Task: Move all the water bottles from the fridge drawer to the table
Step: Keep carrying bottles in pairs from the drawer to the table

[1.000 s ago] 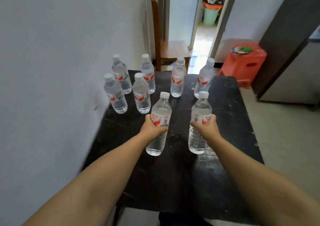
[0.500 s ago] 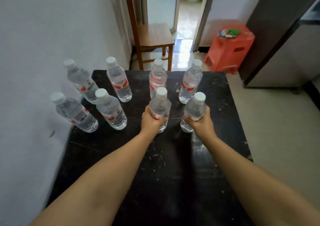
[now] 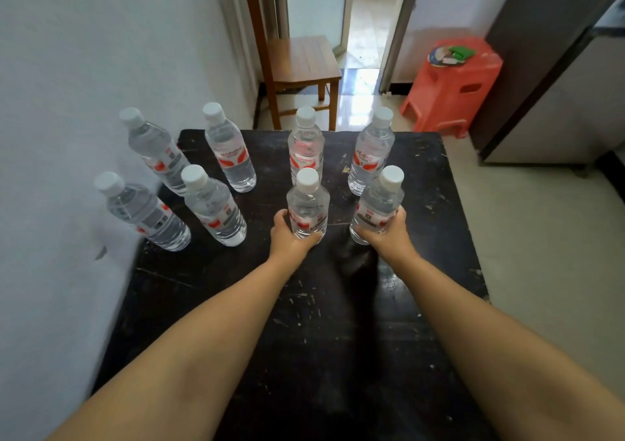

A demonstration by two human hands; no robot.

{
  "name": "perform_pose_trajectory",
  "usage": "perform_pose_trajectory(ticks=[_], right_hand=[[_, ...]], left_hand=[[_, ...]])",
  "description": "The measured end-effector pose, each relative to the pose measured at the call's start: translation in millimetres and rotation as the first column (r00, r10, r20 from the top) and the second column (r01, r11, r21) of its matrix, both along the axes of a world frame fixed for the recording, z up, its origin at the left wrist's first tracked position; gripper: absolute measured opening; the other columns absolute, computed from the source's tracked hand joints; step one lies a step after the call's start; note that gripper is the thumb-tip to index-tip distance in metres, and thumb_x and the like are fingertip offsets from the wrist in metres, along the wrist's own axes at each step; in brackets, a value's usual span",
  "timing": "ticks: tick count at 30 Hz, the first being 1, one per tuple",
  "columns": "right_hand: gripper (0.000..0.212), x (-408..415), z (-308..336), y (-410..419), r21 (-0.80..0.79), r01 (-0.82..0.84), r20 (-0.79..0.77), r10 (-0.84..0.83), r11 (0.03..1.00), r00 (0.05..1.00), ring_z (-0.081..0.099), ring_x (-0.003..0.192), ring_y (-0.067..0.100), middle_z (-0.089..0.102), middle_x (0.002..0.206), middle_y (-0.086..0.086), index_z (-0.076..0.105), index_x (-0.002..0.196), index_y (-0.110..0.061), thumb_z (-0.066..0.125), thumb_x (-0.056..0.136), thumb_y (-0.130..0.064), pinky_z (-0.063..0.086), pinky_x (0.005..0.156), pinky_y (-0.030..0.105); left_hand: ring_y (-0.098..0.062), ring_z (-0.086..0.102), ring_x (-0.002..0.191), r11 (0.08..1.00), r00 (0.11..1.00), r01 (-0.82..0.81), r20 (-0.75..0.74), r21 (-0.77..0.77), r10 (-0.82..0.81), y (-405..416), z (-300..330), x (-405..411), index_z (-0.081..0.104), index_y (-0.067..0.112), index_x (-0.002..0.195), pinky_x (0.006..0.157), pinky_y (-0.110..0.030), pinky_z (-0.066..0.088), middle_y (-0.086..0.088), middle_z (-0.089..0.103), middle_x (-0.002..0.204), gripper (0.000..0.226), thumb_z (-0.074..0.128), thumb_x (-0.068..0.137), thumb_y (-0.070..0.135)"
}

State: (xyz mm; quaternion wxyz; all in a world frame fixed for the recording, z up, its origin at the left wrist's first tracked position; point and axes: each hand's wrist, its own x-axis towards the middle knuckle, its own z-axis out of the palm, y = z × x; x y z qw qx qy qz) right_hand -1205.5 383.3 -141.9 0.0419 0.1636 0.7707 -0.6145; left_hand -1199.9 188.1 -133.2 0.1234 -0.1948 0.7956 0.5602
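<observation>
Two upright water bottles are gripped low on the black worktop (image 3: 338,339): one bottle (image 3: 307,205) is clasped by the left hand (image 3: 291,237), the other bottle (image 3: 380,205) by the right hand (image 3: 389,232), fingers curled round each. Six more bottles (image 3: 306,149) are stood beyond and to the left, near the wall; farther off, a wooden chair (image 3: 301,63) and a red stool (image 3: 453,83) are seen on the floor.

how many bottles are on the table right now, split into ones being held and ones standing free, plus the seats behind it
Bottles held: 2, one in the left hand at, one in the right hand at
Bottles standing free on the table: 6
Wooden chair: 1
Red stool: 1
Total: 10
</observation>
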Motion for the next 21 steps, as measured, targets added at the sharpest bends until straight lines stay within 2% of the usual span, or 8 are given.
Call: perform_pose_trajectory(ticks=[2,5,9,11,13,15,17,21], right_hand=[[0.085,9.4,-2.8,-1.2,0.075,0.016,0.16,-0.028,0.997,0.987,0.05,0.125,0.028,0.049,0.136,0.014,0.029,0.139,-0.009,0.082,0.072,-0.012,0.043,0.105,0.041],[0.081,32.5,-6.0,-9.3,0.248,-0.158,0.433,0.036,0.956,0.901,0.048,0.126,0.032,0.045,0.14,0.017,0.026,0.143,-0.008,0.074,0.081,-0.026,0.041,0.101,0.039],[0.042,57.4,0.1,-40.3,0.286,-0.404,0.499,0.225,0.869,0.837,0.056,0.093,0.025,0.06,0.106,0.015,0.053,0.125,-0.003,0.062,0.088,-0.021,0.05,0.084,0.037],[0.024,71.1,8.0,-63.7,0.335,-0.614,0.528,0.397,0.715,0.75,0.056,0.083,0.024,0.06,0.088,0.013,0.064,0.104,-0.001,0.057,0.089,-0.019,0.049,0.07,0.031],[0.022,89.2,15.5,-93.5,0.403,-0.746,0.555,0.508,0.53,0.659,0.059,0.083,0.024,0.065,0.089,0.016,0.067,0.095,-0.003,0.054,0.089,-0.02,0.049,0.066,0.029],[0.028,110.3,17.2,-124.3,0.48,-0.792,0.552,0.572,0.376,0.606,0.062,0.099,0.028,0.067,0.108,0.016,0.067,0.105,-0.002,0.053,0.09,-0.021,0.049,0.083,0.031],[0.03,136.1,16.4,-154.1,0.517,-0.807,0.544,0.618,0.284,0.567,0.06,0.11,0.031,0.064,0.118,0.014,0.064,0.111,-0.006,0.053,0.089,-0.022,0.046,0.09,0.031],[0.024,197.6,11.2,-207.4,0.554,-0.828,0.546,0.712,0.089,0.442,0.06,0.102,0.029,0.062,0.115,0.009,0.061,0.11,-0.014,0.051,0.09,-0.025,0.046,0.078,0.03]], left_hand=[[-0.028,0.041,0.13,0.997,0.997,0.047,0.066,-0.054,-0.044,-9.6,1.1,7.9,0.021,0.019,0.145,0.102,-0.032,0.036,-0.014,0.034,0.144,0.09,0.077,0.076,0.028],[-0.025,0.047,0.124,0.977,0.984,0.129,0.145,-0.172,-0.104,-32.7,4.2,31.8,0.026,0.02,0.144,0.1,-0.034,0.04,-0.013,0.041,0.14,0.078,0.071,0.081,0.03],[-0.022,0.059,0.106,0.914,0.96,0.242,0.22,-0.325,-0.176,-67.0,11.5,75.6,0.048,0.018,0.127,0.094,-0.037,0.049,-0.007,0.059,0.121,0.045,0.064,0.086,0.029],[-0.023,0.062,0.098,0.856,0.958,0.264,0.223,-0.445,-0.18,-85.0,15.3,102.9,0.057,0.019,0.113,0.089,-0.038,0.052,-0.006,0.064,0.111,0.028,0.059,0.087,0.028],[-0.024,0.061,0.096,0.788,0.962,0.258,0.226,-0.559,-0.154,-106.2,20.0,135.1,0.059,0.02,0.104,0.084,-0.036,0.052,-0.004,0.065,0.107,0.02,0.056,0.086,0.029],[-0.023,0.06,0.091,0.747,0.961,0.251,0.249,-0.616,-0.117,-128.0,24.6,170.6,0.059,0.02,0.098,0.076,-0.033,0.049,-0.004,0.064,0.105,0.015,0.055,0.087,0.028],[-0.021,0.057,0.086,0.728,0.956,0.242,0.288,-0.641,-0.065,-149.3,26.1,209.5,0.058,0.019,0.096,0.069,-0.031,0.044,-0.004,0.063,0.104,0.012,0.054,0.088,0.026],[-0.026,0.06,0.097,0.756,0.935,0.172,0.347,-0.632,0.077,-183.9,20.6,299.2,0.061,0.014,0.104,0.076,-0.034,0.047,-0.007,0.063,0.109,0.018,0.053,0.089,0.022]])
